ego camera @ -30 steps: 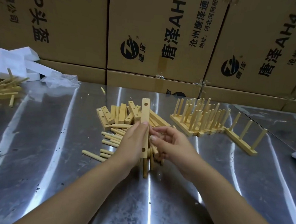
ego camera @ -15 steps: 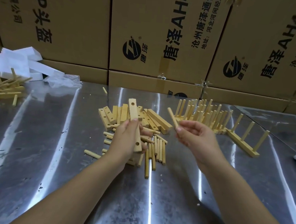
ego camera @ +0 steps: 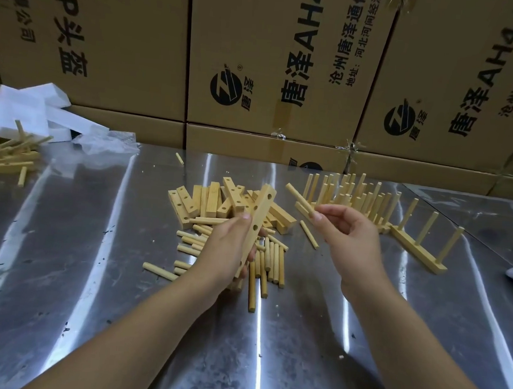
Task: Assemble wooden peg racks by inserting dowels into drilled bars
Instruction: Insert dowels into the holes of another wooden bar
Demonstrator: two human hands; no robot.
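My left hand (ego camera: 225, 250) grips a drilled wooden bar (ego camera: 261, 213), held tilted with its top end leaning right; its holes face me. My right hand (ego camera: 348, 231) pinches a single dowel (ego camera: 299, 199) between thumb and fingers, its free end pointing up and left toward the bar, a short gap apart. Below the hands lies a pile of loose dowels (ego camera: 270, 263) on the metal table (ego camera: 108, 260). Behind them is a heap of drilled bars (ego camera: 206, 201).
Finished peg racks (ego camera: 352, 198) stand at the right, one rack (ego camera: 420, 245) apart from the cluster. More wooden pieces (ego camera: 3, 155) lie far left beside white foam (ego camera: 36, 109) and plastic wrap (ego camera: 107, 144). Cardboard boxes (ego camera: 274, 59) wall off the back.
The bar in my left hand has tipped from leaning left to leaning right. My right hand, after picking a dowel from the pile, stays raised to the right of the bar.
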